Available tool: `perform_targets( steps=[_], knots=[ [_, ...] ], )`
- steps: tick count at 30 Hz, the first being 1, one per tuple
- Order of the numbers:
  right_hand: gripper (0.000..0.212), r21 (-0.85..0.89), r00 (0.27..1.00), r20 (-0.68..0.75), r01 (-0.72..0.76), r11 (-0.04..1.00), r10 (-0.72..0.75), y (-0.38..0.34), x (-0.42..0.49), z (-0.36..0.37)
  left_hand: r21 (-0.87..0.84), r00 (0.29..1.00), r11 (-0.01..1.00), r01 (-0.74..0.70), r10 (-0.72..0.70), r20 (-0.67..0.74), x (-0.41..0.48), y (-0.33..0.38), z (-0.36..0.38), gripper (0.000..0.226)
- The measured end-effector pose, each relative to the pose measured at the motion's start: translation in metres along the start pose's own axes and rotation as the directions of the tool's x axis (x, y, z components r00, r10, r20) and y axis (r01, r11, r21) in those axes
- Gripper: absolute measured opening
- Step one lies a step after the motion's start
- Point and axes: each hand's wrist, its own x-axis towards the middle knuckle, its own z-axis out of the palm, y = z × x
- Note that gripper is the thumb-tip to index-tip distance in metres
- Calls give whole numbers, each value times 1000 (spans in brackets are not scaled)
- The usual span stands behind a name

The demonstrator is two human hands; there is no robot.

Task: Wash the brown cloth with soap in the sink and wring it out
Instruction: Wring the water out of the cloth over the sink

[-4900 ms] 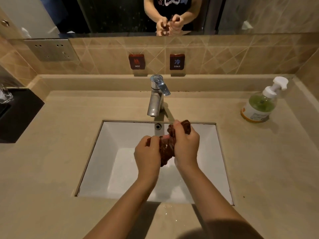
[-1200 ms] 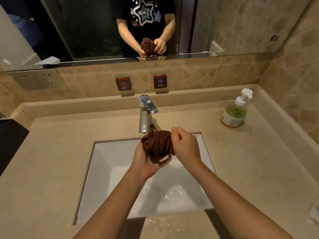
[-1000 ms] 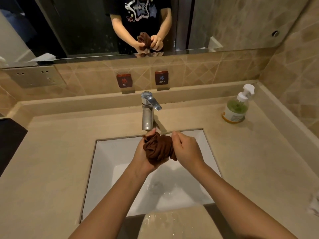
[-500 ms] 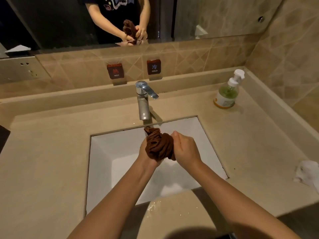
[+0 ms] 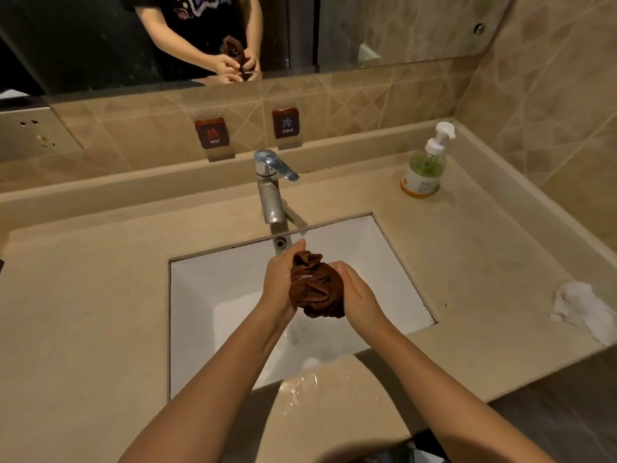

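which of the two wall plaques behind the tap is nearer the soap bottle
The COLD plaque, with the blue mark. It sits right of the faucet, on the soap bottle's side; the red-marked HOT plaque is further left.

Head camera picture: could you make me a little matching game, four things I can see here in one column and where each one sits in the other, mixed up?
Things:
1. brown cloth
2. soap bottle
3. white tissue
4. tap

Places:
A. back right corner of the counter
B. behind the sink, at its middle
C. bunched between the left hand and the right hand, above the sink
D. crumpled on the counter, right of the sink

Pairs: 1-C, 2-A, 3-D, 4-B
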Motion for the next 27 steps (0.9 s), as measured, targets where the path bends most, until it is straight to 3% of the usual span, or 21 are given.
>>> perform_targets(
  steps=[4, 7, 9, 12, 14, 16, 18, 22, 25, 27],
  knots=[
    [22, 251, 995, 4, -94, 963, 97, 7, -3, 1, 174, 979, 964, -202, 190, 79, -2, -2, -6, 53],
    [28, 398, 990, 32, -140, 907, 139, 7, -3, -9, 300, 967, 922, -247, 212, 143, -4, -7, -11, 47],
    [30, 461, 989, -24, -117, 880, 144, 2, 1, -21, 336, 969, 918, -212, 153, 193, -4, -4, -12, 37],
    [35, 495, 983, -126, -54, 867, 133, -15, 9, -40, 352, 936, 935, 47, -165, 312, -4, 2, -18, 49],
    [37, 445, 983, -157, -17, 895, 97, -30, 12, -49, 309, 862, 922, 233, -342, 373, -7, 4, -17, 53],
    [40, 362, 985, -166, 25, 932, 38, -42, 15, -58, 281, 848, 916, 287, -379, 371, -10, 9, -9, 51],
    [43, 213, 989, -147, 54, 976, -22, -51, 15, -70, 320, 887, 925, 207, -315, 338, -8, 18, 2, 44],
    [39, -148, 997, -53, 42, 988, -50, -60, 9, -102, 368, 939, 925, -97, -38, 343, -7, 42, 29, 12],
    [34, -310, 999, -29, 14, 951, -24, -63, 2, -129, 337, 916, 914, -226, 82, 392, -12, 55, 57, 22],
    [39, -238, 1000, 22, 4, 971, 2, -70, -5, -145, 313, 883, 911, -269, 104, 458, -16, 57, 79, 38]
  ],
)
